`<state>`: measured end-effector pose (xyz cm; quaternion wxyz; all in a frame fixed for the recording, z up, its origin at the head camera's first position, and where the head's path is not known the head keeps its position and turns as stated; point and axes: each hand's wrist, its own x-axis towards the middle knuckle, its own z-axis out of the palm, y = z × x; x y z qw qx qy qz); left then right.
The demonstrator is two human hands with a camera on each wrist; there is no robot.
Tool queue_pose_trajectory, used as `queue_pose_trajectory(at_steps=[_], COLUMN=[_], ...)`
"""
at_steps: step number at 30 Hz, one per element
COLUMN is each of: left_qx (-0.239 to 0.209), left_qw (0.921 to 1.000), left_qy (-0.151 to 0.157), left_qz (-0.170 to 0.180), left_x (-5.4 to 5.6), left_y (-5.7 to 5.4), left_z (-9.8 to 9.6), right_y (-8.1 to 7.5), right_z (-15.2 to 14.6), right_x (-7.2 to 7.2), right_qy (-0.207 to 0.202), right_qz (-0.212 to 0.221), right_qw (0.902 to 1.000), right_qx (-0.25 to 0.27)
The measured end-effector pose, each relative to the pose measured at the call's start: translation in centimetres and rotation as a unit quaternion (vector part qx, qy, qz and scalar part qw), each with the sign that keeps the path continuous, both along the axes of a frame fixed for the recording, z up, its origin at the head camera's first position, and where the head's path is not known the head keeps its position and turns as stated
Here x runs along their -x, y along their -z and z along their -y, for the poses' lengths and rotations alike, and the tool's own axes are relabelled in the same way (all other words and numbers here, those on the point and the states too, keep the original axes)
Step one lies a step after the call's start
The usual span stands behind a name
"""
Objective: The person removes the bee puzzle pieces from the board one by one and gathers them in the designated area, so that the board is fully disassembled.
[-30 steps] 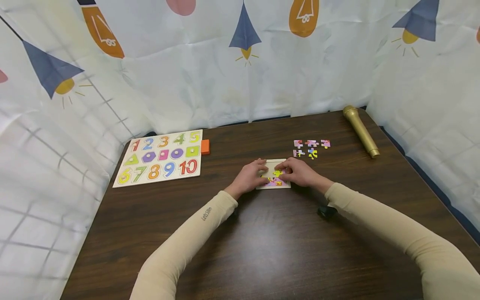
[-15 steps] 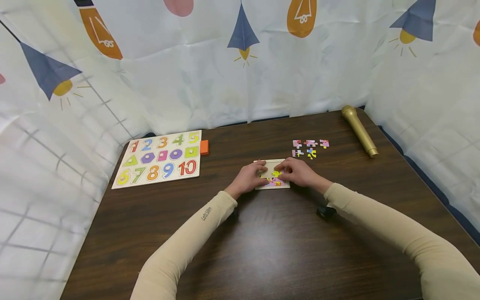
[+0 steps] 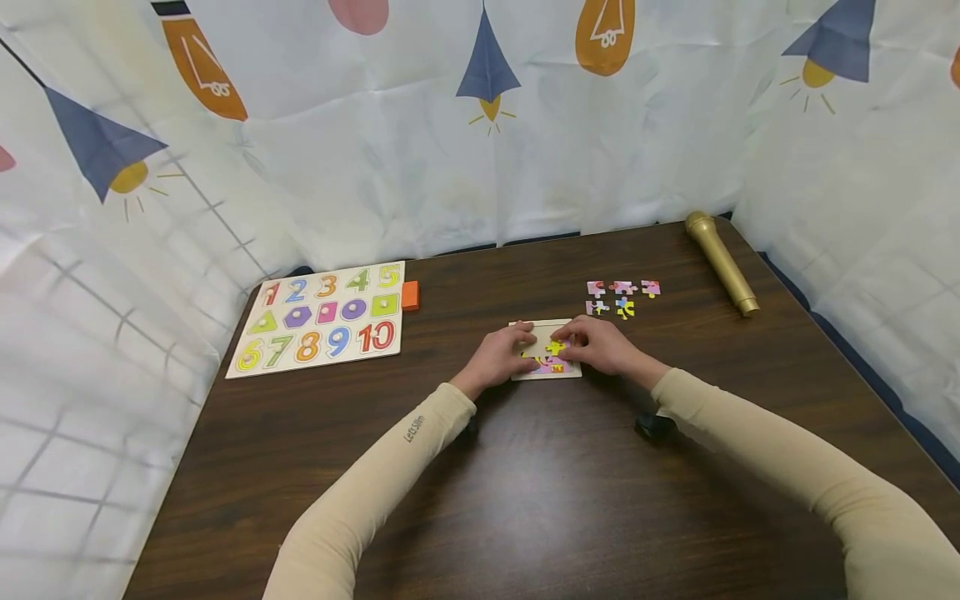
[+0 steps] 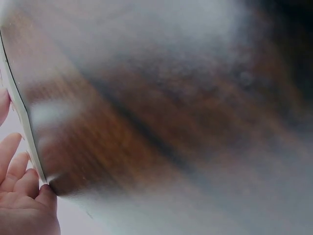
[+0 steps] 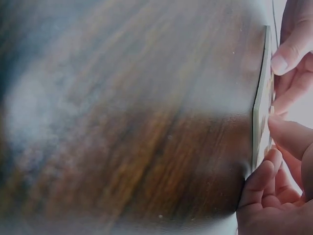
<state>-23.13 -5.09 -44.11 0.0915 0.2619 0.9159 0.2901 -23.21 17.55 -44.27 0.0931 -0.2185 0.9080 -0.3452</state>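
Observation:
A small jigsaw puzzle board (image 3: 543, 374) with a pale wooden frame lies flat on the table between the hands. Pink and yellow pieces fill its lower part; bare wood shows in the upper left. My left hand (image 3: 497, 356) holds the board's left side, its thumb over the lower pieces and the forefinger near the top corner. My right hand (image 3: 602, 345) pinches a yellow puzzle piece (image 3: 555, 347) at the board's right side, thumb and forefinger touching it. In the right wrist view, the board's edge (image 5: 255, 115) shows beside the right hand (image 5: 281, 196), with the left hand (image 5: 296, 46) beyond.
Several loose puzzle pieces (image 3: 622, 287) lie behind the right hand. A gold microphone (image 3: 722, 263) rests at the back right. At the back left are a number-and-shape board (image 3: 318, 321) and an orange block (image 3: 410, 295). A patterned curtain (image 3: 420, 167) surrounds the table.
The view shifts very slightly. Both hands stay at the puzzle board and the yellow piece keeps nearly the same place; no other movement is visible.

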Motion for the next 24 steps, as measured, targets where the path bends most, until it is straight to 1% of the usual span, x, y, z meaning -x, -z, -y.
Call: queue_pose_trajectory(at_steps=[5,11,15,17,19,21,24], left_qx=[-0.001,0.006,0.005,0.003,-0.002,-0.003,-0.005], left_qw=[1.0000,0.9999,0.9999,0.9999,1.0000,1.0000,1.0000], left_qy=[0.000,0.000,-0.002,-0.002,-0.001,0.000,0.000], left_qz=[0.002,0.009,0.011,0.011,0.008,0.004,0.001], left_x=[0.0,0.0,0.0,0.0,0.0,0.0,0.0], left_y=[0.0,0.0,-0.1,-0.1,-0.1,-0.1,0.0], left_z=[0.1,0.1,0.1,0.1,0.1,0.1,0.1], right_y=[0.1,-0.3,-0.6,-0.6,-0.7,-0.8,-1.0], right_z=[-0.2,-0.7,-1.6,-2.5,-3.8,-5.4,-8.2], right_x=[0.1,0.1,0.2,0.5,0.9,1.4,2.3], right_qy=[0.007,0.021,0.039,0.051,0.064,0.082,0.111], right_qz=[-0.001,0.005,0.012,0.007,-0.009,-0.021,-0.026], right_qw=[1.0000,0.9998,0.9991,0.9986,0.9978,0.9964,0.9934], right_qx=[0.001,0.004,0.012,0.015,0.013,0.004,-0.014])
